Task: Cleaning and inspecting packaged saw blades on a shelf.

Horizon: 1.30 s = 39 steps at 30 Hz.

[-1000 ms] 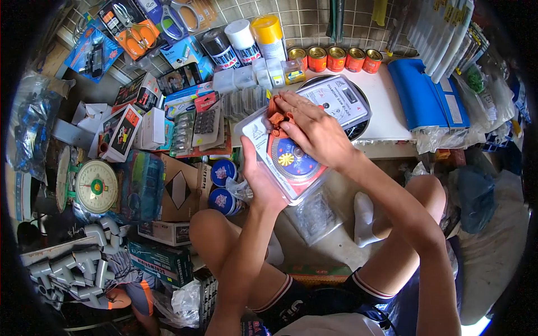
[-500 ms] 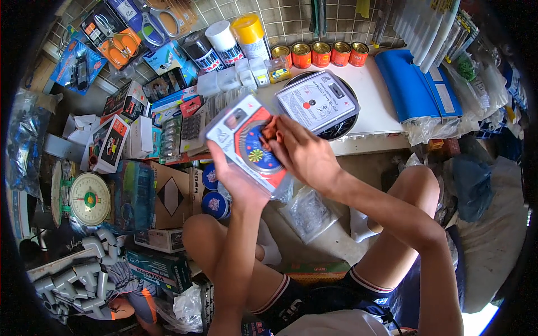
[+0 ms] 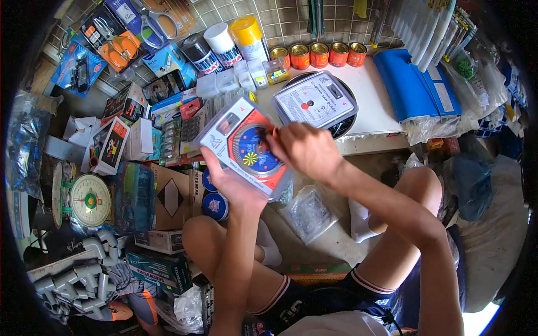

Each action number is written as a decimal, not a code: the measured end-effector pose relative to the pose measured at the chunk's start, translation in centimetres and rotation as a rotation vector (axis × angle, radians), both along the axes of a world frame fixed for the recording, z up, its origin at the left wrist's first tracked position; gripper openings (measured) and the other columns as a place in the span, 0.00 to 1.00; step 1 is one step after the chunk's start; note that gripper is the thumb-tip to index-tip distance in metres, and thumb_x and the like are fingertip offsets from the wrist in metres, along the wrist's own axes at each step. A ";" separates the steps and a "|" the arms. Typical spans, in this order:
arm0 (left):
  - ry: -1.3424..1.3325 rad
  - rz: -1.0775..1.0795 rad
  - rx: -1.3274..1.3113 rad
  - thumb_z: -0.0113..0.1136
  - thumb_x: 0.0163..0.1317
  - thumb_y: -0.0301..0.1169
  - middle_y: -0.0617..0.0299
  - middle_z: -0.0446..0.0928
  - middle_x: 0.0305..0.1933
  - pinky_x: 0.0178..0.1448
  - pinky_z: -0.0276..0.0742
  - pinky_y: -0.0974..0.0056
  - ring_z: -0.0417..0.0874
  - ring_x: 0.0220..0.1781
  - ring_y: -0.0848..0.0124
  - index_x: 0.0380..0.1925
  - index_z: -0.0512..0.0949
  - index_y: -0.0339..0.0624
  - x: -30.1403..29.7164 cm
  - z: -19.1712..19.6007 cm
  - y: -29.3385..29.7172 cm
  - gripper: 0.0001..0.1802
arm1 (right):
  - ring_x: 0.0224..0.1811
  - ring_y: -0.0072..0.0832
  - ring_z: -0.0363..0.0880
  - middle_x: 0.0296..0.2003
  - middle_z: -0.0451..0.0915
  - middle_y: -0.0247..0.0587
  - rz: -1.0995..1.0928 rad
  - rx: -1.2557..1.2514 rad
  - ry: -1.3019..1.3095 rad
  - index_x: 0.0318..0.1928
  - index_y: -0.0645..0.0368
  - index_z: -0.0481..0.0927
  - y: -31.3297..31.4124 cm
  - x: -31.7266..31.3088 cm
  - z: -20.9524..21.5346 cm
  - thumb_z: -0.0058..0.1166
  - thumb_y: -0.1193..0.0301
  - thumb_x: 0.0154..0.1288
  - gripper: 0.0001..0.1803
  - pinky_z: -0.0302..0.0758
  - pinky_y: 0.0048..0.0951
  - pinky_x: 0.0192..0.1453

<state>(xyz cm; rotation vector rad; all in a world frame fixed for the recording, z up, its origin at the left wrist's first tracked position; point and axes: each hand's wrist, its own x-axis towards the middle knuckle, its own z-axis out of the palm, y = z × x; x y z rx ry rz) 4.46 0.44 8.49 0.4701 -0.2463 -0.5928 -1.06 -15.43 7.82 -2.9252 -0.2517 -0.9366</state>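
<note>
My left hand grips from below a clear plastic blister pack with a round saw blade on an orange and blue card. My right hand pinches the pack's right edge, fingers curled over it. Just behind, on the white shelf, lies a second blade pack with a white card on top of a dark round disc.
Small red and gold tins and spray cans line the tiled back. A blue folder lies right. Packaged tools, a green kitchen scale, cardboard boxes, grey pipe fittings and plastic bags crowd around my knees.
The blade pack has come down and to the left, away from the shelf and closer to me, with both hands still on it. My view has shifted slightly.
</note>
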 end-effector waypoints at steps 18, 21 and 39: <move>0.084 0.188 0.012 0.39 0.74 0.68 0.56 0.76 0.66 0.66 0.76 0.48 0.80 0.62 0.58 0.70 0.68 0.50 -0.7 -0.1 -0.4 0.40 | 0.23 0.43 0.85 0.29 0.82 0.43 0.015 0.315 0.027 0.41 0.54 0.75 0.0 0.1 0.7 0.56 0.62 0.73 0.10 0.81 0.44 0.24; -0.024 0.069 -0.117 0.39 0.73 0.69 0.54 0.76 0.67 0.64 0.77 0.46 0.80 0.62 0.55 0.71 0.68 0.51 -0.6 0.1 0.4 0.41 | 0.25 0.42 0.84 0.33 0.78 0.43 -0.004 0.317 0.023 0.40 0.55 0.77 0.3 -0.2 0.6 0.58 0.62 0.70 0.10 0.82 0.42 0.24; 0.054 0.128 -0.079 0.40 0.74 0.67 0.55 0.77 0.66 0.68 0.75 0.48 0.79 0.63 0.56 0.71 0.68 0.48 -0.3 -1.5 0.6 0.41 | 0.24 0.44 0.84 0.29 0.83 0.44 -0.012 0.479 0.062 0.33 0.55 0.82 0.0 0.3 0.4 0.55 0.60 0.74 0.14 0.82 0.44 0.27</move>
